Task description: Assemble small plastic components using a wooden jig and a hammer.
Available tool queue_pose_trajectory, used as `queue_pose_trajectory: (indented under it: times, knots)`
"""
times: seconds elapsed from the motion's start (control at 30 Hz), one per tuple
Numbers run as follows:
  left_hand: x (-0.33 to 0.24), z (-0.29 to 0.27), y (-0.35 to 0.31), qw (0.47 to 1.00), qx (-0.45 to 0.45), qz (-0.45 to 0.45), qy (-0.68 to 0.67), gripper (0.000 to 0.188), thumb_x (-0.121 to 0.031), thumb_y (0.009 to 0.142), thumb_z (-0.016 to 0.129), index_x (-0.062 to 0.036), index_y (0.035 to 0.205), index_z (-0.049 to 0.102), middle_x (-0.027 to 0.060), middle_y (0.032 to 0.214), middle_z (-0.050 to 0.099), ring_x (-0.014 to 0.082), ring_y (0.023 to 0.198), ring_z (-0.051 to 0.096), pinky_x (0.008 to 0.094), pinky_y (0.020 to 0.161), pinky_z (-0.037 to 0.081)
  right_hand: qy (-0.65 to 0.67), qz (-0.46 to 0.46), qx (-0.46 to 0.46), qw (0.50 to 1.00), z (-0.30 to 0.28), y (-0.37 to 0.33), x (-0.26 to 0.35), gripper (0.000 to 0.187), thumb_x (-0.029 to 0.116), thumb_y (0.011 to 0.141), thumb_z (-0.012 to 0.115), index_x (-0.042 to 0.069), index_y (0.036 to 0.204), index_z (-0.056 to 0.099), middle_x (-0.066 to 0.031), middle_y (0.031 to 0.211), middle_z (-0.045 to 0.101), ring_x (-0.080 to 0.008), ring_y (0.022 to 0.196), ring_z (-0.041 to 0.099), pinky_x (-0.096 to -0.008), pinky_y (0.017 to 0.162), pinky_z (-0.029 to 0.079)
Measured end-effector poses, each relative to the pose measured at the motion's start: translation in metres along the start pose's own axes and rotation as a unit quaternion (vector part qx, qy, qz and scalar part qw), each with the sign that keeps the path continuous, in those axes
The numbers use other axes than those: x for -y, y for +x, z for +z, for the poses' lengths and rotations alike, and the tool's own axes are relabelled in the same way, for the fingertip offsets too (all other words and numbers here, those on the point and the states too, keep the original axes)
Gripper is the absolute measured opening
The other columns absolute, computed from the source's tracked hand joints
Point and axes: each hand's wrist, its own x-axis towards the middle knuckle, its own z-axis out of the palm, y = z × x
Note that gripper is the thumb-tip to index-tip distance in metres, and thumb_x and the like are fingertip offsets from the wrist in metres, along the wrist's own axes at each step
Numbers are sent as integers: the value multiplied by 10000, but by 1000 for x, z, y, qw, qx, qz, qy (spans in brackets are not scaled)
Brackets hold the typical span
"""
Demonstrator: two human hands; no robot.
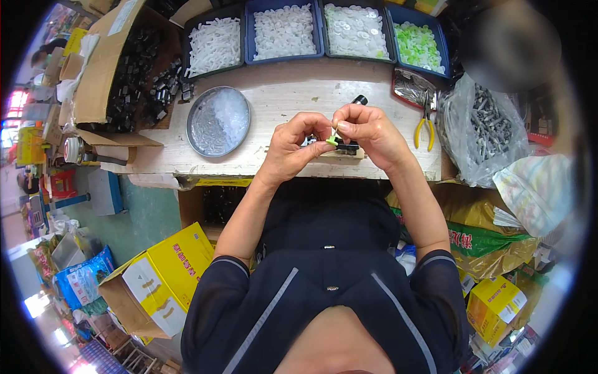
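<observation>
Over the front of the worktable my two hands meet. My left hand (298, 144) pinches a small green plastic piece (332, 141) between thumb and fingertips. Just above it, my right hand (370, 132) has thumb and forefinger closed on a thin pale stem (334, 131), which touches or sits in the green piece; I cannot tell which. Behind the hands lies a black cylindrical thing (359, 100), and more black parts (347, 148) show partly hidden below the fingers.
Along the back stand bins of white rods (215, 45), white pieces (284, 30), white discs (355, 31) and green pieces (417, 45). A round metal tray (199, 144) and a carton (93, 81) of black parts are left. Yellow-handled pliers (424, 132) and a plastic bag (458, 134) of metal parts lie right.
</observation>
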Motion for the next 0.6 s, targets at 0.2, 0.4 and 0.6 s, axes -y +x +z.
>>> queue_pose_trajectory:
  times: [0.2,0.4,0.6]
  knots:
    - [3,-4,0,998,-8,27,51,289,41,724,668,-12,981,548,48,829,601,117,761,577,256,690,483,-56,6,-16,998,8,-4,0,75,107,805,608,40,837,616,33,765,570,-68,694,475,-206,656,379]
    - [6,0,-2,988,-34,58,137,314,70,702,657,-31,983,562,62,807,616,130,742,601,251,664,487,-215,-110,-98,965,16,-11,-15,89,90,822,584,23,863,626,-8,762,580,-100,727,512,-233,663,404]
    - [8,2,-7,977,-54,81,190,326,84,699,647,-38,990,563,73,801,607,152,718,601,255,641,485,-423,-247,-151,858,18,-23,-16,91,73,773,625,33,853,637,-59,766,593,-164,745,553,-272,690,396]
